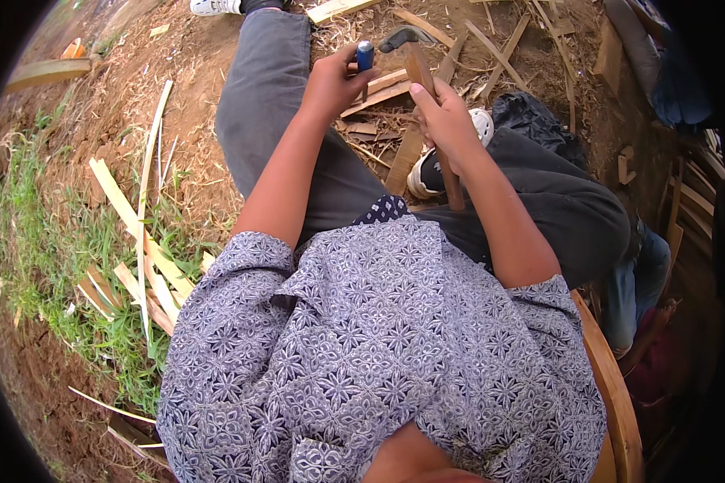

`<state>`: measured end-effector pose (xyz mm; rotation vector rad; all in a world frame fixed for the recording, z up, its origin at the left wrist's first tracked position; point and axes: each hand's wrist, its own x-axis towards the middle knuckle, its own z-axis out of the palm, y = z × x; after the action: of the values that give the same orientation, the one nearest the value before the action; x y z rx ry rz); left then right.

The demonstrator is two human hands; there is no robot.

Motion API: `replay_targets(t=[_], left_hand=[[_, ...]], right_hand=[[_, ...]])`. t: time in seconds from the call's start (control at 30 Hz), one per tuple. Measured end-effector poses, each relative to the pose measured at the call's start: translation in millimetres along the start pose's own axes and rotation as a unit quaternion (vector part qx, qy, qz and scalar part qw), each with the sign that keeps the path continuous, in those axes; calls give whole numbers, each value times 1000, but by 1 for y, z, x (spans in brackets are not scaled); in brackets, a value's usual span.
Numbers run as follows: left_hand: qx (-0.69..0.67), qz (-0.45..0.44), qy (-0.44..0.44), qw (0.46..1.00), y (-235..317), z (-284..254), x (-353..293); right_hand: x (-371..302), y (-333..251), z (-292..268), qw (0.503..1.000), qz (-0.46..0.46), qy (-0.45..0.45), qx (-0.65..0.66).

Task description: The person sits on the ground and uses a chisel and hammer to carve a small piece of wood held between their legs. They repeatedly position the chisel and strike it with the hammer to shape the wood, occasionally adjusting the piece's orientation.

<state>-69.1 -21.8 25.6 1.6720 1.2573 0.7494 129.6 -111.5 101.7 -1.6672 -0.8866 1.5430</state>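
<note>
A blue-handled chisel (365, 60) with a metal-capped end stands nearly upright in the fingers of my left hand (330, 87); its lower part is mostly hidden from above. Beneath it lies a light wooden piece (385, 92) on the ground between my legs. My right hand (447, 125) is closed round the wooden handle of a hammer (420, 68). The dark hammer head (403, 38) is just right of the chisel's capped end, apart from it.
Long wood strips (499, 52) are strewn over the dirt ahead. A crumpled black plastic sheet (536, 125) lies beyond my right knee. More pale offcuts (141, 229) rest on grass at left. At the right are another person's jeans (640, 282) and a curved wooden edge (612, 386).
</note>
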Motion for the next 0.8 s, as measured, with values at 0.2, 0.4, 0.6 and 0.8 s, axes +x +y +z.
replay_targets(t=[0.2,0.4,0.6,0.8], left_hand=[[-36,-8,15,999,16,-14,0],[24,10,-3,1000,5,-36,-26],[20,22,-24,999,2,-34,-29],[25,15,-34,999,3,-34,-31]], right_hand=[[-5,-1,-2,1000,6,-7,28],[-6,-1,-2,1000,14,10,-2],[-6,2,2,1000,16,-10,-5],[-9,4,0,1000,26,-9,-7]])
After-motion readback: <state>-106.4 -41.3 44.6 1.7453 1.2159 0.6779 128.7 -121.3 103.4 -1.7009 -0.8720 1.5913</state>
